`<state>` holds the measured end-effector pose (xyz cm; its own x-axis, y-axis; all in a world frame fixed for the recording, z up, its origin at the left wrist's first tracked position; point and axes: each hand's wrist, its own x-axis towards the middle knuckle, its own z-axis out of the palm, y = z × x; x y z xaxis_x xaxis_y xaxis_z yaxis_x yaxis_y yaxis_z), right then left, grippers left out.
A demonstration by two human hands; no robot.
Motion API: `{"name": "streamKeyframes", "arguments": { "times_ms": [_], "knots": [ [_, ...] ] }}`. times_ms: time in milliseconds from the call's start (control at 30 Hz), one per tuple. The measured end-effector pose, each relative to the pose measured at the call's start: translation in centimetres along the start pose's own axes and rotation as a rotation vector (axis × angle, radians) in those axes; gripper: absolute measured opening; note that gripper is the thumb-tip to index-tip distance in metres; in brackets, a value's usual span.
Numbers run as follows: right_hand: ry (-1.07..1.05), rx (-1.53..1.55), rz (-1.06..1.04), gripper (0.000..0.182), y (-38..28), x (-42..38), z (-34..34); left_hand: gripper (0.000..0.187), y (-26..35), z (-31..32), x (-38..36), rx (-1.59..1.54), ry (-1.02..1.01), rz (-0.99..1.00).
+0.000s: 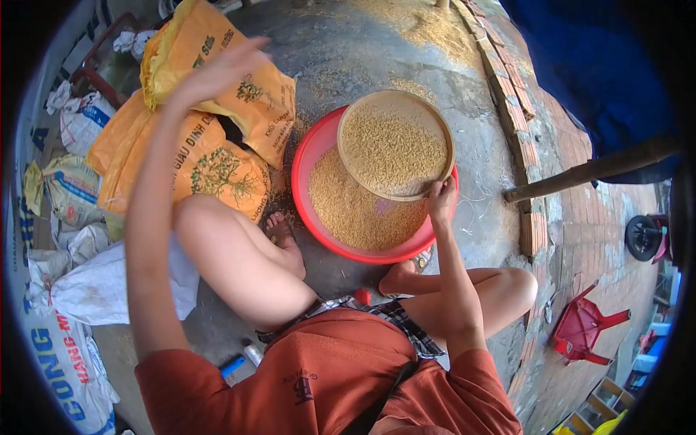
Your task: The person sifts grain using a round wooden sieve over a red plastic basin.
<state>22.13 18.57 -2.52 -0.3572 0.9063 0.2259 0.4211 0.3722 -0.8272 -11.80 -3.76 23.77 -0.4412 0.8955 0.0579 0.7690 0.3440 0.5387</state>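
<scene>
My right hand (443, 201) grips the near right edge of a round, shallow winnowing tray (395, 99) with a tan rim. A layer of golden unhusked grain (391, 148) lies on it. The tray is tilted over a red plastic basin (341, 253), which holds more of the same grain (359, 210). My left hand (223, 71) is raised at the upper left, fingers stretched out and slightly blurred, with nothing in it. Beneath it in the view lie orange printed sacks (217, 163). The basin stands on the floor between my feet.
Spilled grain (442, 36) covers floor at the far side. White sacks (109, 286) are heaped at left. A brick edge (516, 119) runs along the right, with a wooden pole (591, 170) and blue tarp (580, 65). A red stool (586, 326) lies tipped over.
</scene>
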Motion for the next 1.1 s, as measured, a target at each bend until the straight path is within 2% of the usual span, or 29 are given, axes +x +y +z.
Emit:
{"name": "streamKeyframes", "arguments": {
  "times_ms": [67, 100, 133, 167, 200, 233, 267, 300, 333, 367, 400, 467, 500, 567, 733, 800, 933, 1000, 1067, 1100],
  "knots": [
    [0.12, -0.039, -0.096, 0.026, 0.2, 0.0, 0.0, 0.046, -3.0, -4.5, -4.8, -0.251, 0.198, 0.076],
    [0.068, -0.021, 0.052, 0.033, -0.6, 0.0, -0.4, 0.045, -2.9, -4.6, -7.7, -0.67, 0.327, -0.055],
    [0.083, -0.018, 0.067, 0.033, -1.1, -0.2, -0.6, 0.049, -3.6, -4.0, -10.9, -0.839, 0.509, -0.169],
    [0.095, 0.014, 0.038, 0.031, -1.4, -0.3, -0.8, 0.051, -7.2, -2.3, -14.4, -0.992, 0.582, -0.184],
    [0.104, 0.045, 0.004, 0.028, -1.5, -0.2, -0.9, 0.053, -6.7, 1.6, -17.2, -1.098, 0.946, -0.384],
    [0.081, -0.003, 0.018, 0.028, -0.8, 0.0, -0.8, 0.053, -10.6, 8.0, -20.9, -0.92, 1.041, -0.371],
    [0.078, 0.002, 0.019, 0.028, -0.9, -0.1, -0.7, 0.053, -9.6, 15.9, -24.2, -0.443, 0.775, -0.656],
    [0.083, 0.045, 0.008, 0.027, -1.3, -0.1, -0.7, 0.053, -6.4, 18.3, -26.3, -0.439, 0.784, -0.658],
    [0.082, 0.085, -0.01, 0.026, -1.6, 0.0, -0.7, 0.052, -3.6, 20.5, -27.9, -0.982, 0.534, -0.861],
    [0.025, 0.101, 0.003, 0.034, -1.6, 0.1, -0.8, 0.052, -2.6, 21.5, -28.0, -1.519, 0.226, -1.002],
    [0.009, 0.097, 0.006, 0.034, -1.6, -0.2, -0.6, 0.052, -3.0, 20.7, -28.1, -1.522, 0.233, -1.017],
    [0.003, 0.104, 0.057, 0.033, -1.7, 0.2, -0.4, 0.053, -4.5, 18.6, -27.4, -1.472, -0.099, -0.977],
    [-0.001, 0.111, 0.051, 0.033, -2.2, 0.3, -0.3, 0.052, -5.2, 19.0, -27.7, -1.455, -0.156, -1.029],
    [0.055, 0.122, 0.029, 0.023, -3.3, 0.2, -0.2, 0.052, -5.7, 21.1, -29.1, -1.436, -0.161, -1.052],
    [0.061, 0.146, -0.005, 0.023, -2.0, -0.1, 0.2, 0.05, -4.9, 19.4, -27.9, -1.551, -0.295, -1.136],
    [0.055, 0.156, -0.004, 0.023, -1.8, -0.2, 0.3, 0.047, -4.1, 17.4, -26.3, -1.731, -0.195, -1.07],
    [0.031, 0.152, 0.018, 0.023, -1.5, -0.4, 0.3, 0.054, -5.2, 18.6, -26.5, -1.694, -0.266, -1.018],
    [0.041, 0.112, 0.011, 0.023, -1.4, -0.5, 0.3, 0.056, -4.3, 20.9, -26.9, -1.639, -0.232, -1.228],
    [0.035, 0.089, 0.0, 0.024, -1.3, -0.6, 0.2, 0.061, -3.4, 20.4, -26.1, -1.608, -0.276, -1.144],
    [0.039, 0.088, -0.001, 0.024, -1.3, -0.5, 0.2, 0.064, -3.2, 20.1, -25.8, -1.608, -0.178, -1.087]
  ]
}}
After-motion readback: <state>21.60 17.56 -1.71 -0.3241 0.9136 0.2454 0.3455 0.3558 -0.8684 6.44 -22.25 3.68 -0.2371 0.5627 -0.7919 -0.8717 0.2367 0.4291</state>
